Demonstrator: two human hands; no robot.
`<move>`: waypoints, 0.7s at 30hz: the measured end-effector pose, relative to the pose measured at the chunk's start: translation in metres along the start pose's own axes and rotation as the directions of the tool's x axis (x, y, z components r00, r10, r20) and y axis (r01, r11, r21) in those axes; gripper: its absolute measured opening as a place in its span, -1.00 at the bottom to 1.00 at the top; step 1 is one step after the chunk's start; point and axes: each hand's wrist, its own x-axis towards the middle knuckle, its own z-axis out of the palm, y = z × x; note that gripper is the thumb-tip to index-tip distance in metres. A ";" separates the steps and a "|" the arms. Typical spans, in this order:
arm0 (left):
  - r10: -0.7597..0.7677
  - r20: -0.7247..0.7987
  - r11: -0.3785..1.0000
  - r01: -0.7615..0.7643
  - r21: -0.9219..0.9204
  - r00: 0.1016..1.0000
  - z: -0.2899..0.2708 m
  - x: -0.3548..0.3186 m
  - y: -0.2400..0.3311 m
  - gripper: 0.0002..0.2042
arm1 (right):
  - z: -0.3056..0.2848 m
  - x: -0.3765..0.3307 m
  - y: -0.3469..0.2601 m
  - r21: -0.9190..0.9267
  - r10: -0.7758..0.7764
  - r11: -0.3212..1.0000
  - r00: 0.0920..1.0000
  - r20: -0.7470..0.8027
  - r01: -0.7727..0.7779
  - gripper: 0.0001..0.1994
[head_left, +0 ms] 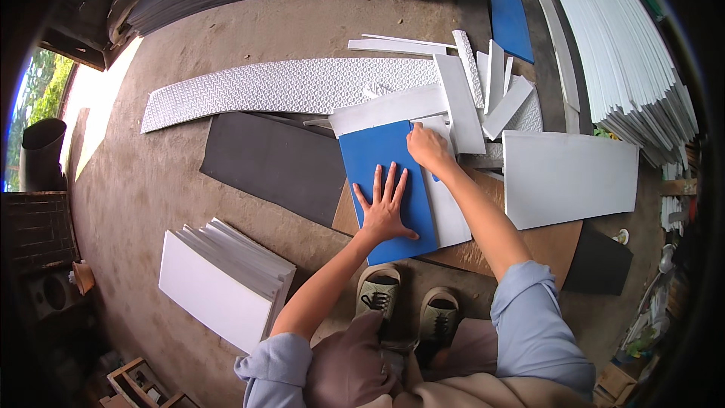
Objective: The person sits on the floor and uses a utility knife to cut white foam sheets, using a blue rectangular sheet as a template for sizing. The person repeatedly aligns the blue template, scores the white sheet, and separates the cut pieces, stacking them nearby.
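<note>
Head view, blue panel point(414, 200) under left grip point(384, 215) (splayed), beside right grip point(427, 146)

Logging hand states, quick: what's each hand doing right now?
Left hand: open, spread flat on the blue sheet.
Right hand: closed at the sheet's upper right corner; contents hidden.

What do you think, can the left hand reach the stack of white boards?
Probably yes: nothing seems to cover the stack beside the left forearm, but the left hand would first have to leave the blue board.
</note>
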 end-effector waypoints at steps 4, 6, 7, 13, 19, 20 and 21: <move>-0.007 -0.021 1.000 0.007 -0.005 1.000 0.000 0.000 0.003 0.30 | 0.000 0.009 0.003 -0.054 -0.057 0.997 0.998 -0.006 0.056 -0.67; -0.009 -0.012 1.000 0.010 0.018 1.000 0.001 0.002 0.003 0.29 | -0.004 0.013 0.002 -0.048 -0.082 0.995 0.997 0.005 0.083 -0.67; -0.011 -0.007 0.999 0.011 0.030 1.000 0.002 0.002 0.003 0.28 | -0.006 0.014 0.002 -0.020 -0.069 0.997 0.997 0.041 0.070 -0.68; -0.007 -0.029 1.000 0.008 0.029 1.000 0.000 0.003 0.006 0.29 | -0.032 0.037 -0.015 -0.078 0.207 0.978 0.866 0.455 -0.193 -0.77; -0.007 -0.048 0.999 0.008 0.031 0.999 0.004 0.001 0.006 0.30 | -0.013 0.001 -0.005 -0.226 0.349 0.937 0.729 0.589 -0.266 -0.81; -0.016 -0.056 0.999 0.017 0.031 0.998 0.003 0.000 0.002 0.30 | -0.010 -0.014 -0.007 -0.189 0.344 0.938 0.723 0.599 -0.289 -0.81; -0.016 -0.106 1.000 0.018 0.022 0.994 0.005 -0.003 0.001 0.31 | -0.006 -0.030 -0.004 -0.163 0.344 0.936 0.718 0.605 -0.312 -0.81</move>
